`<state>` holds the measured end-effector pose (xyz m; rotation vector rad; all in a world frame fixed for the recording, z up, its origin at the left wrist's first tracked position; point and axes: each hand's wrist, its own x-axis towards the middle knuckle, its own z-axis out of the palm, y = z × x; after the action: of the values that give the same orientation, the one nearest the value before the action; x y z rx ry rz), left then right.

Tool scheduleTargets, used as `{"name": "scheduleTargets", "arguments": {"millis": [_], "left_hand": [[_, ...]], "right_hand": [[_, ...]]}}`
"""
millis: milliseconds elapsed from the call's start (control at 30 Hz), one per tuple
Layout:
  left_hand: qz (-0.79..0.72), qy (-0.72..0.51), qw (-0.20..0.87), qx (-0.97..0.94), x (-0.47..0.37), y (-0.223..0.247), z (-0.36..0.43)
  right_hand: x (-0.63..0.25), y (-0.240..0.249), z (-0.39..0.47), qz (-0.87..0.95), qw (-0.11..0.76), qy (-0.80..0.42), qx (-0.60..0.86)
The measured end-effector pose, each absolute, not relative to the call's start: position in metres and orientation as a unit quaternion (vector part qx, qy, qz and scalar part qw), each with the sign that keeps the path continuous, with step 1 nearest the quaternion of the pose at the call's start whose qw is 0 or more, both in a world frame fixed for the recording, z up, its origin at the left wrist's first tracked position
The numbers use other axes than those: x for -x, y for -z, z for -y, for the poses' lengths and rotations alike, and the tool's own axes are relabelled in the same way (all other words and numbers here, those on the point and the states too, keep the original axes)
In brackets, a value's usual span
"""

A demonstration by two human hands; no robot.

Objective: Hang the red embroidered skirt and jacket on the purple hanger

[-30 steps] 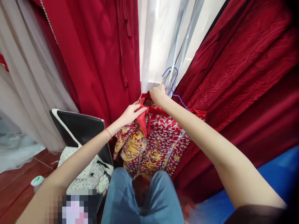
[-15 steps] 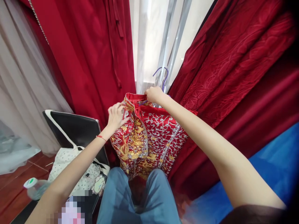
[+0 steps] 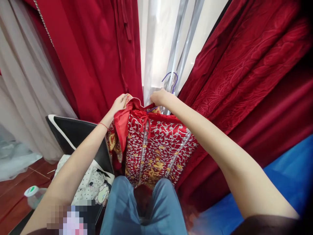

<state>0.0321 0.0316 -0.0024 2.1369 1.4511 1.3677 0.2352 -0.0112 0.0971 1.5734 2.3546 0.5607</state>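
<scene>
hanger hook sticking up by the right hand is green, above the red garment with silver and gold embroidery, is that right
Not quite: the hanger hook is purple, not green, as the head view shows. It does stick up by the right hand, above the red garment with silver and gold embroidery.

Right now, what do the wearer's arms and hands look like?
Left hand and right hand: no gloves. Thin red cord around the left wrist; nothing visible on the right one. Forearms bare. Dark sleeve at the right upper arm.
</scene>
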Motion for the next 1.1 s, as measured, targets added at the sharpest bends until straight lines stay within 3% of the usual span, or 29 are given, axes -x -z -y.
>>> {"name": "scheduleTargets", "arguments": {"millis": [133, 400, 600, 800, 967, 1100], "left_hand": [[-0.401, -0.328, 0.224, -0.826, -0.045, -0.006, -0.024], [-0.602, -0.246, 0.075, -0.756, -0.032, 0.012, -0.009], [-0.520, -0.322, 0.095, -0.785, -0.036, 0.028, 0.000], [-0.509, -0.389, 0.082, -0.764, -0.050, 0.037, 0.003], [-0.505, -0.408, 0.107, -0.753, -0.054, 0.037, 0.001], [-0.505, -0.438, 0.081, -0.739, -0.060, 0.020, 0.002]], "right_hand": [[-0.245, -0.094, 0.017, -0.826, 0.100, -0.193, -0.521], [-0.234, -0.084, 0.002, -0.768, 0.057, -0.237, -0.592], [-0.216, -0.074, -0.013, -0.748, 0.093, -0.196, -0.628], [-0.229, -0.072, -0.003, -0.826, 0.152, -0.074, -0.537], [-0.248, -0.080, -0.008, -0.885, 0.073, -0.031, -0.459], [-0.258, -0.085, -0.014, -0.876, 0.031, 0.101, -0.471]]}}
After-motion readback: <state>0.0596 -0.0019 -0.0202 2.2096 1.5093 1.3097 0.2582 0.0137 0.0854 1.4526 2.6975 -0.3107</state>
